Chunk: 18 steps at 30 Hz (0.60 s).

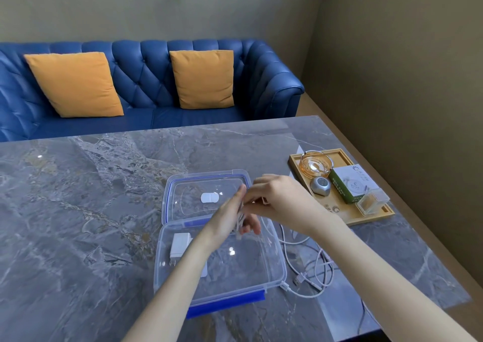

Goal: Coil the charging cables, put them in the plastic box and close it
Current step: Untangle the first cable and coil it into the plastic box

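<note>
From the head view, I hold both hands above the open plastic box (219, 268) so finished loops can drop in. My left hand (230, 218) grips the white cable (239, 224); my right hand (277, 198) pinches its strand. Loose cable (308, 263) lies right of the box.

1. The left hand (230, 218) and right hand (277, 198) are motion-blurred; how the grip sits on the white cable (239, 224) between them cannot be told.
2. The left forearm hides part of the white charger (179, 245) in the plastic box (222, 293).
3. The sofa (146, 85) is cut by the left edge.
4. Print on the green carton (350, 184) is too small to read.
5. The surface (78, 211) runs off the bottom edge.
</note>
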Each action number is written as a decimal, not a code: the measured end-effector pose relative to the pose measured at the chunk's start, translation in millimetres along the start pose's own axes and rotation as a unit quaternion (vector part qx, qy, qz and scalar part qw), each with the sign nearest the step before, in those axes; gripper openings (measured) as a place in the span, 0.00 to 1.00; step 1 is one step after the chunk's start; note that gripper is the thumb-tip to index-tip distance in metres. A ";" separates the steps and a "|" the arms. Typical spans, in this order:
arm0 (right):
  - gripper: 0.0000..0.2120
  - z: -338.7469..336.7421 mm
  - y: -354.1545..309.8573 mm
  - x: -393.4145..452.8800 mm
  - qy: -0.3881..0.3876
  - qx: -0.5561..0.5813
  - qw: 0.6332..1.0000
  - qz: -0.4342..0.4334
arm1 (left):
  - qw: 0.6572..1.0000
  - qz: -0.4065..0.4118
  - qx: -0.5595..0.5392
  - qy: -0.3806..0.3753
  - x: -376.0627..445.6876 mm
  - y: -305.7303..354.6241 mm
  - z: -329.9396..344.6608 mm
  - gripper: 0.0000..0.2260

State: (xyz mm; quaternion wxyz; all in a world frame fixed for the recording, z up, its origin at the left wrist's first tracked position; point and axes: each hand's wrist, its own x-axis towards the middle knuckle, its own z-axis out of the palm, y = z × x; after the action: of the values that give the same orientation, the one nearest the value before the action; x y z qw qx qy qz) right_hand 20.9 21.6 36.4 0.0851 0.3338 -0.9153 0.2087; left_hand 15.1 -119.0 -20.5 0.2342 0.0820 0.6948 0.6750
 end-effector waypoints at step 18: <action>0.32 53.6 13.2 -24.6 0.065 -0.015 0.994 0.083 | 0.979 -0.047 -0.073 0.186 -8.1 0.4 21.8 0.27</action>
State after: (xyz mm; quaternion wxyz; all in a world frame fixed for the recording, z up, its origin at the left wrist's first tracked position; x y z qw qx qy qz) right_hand 30.2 21.3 -23.4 0.1319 0.2413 -0.9352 0.2230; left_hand 31.6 -102.8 -17.9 0.1377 -0.0949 0.6779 0.7159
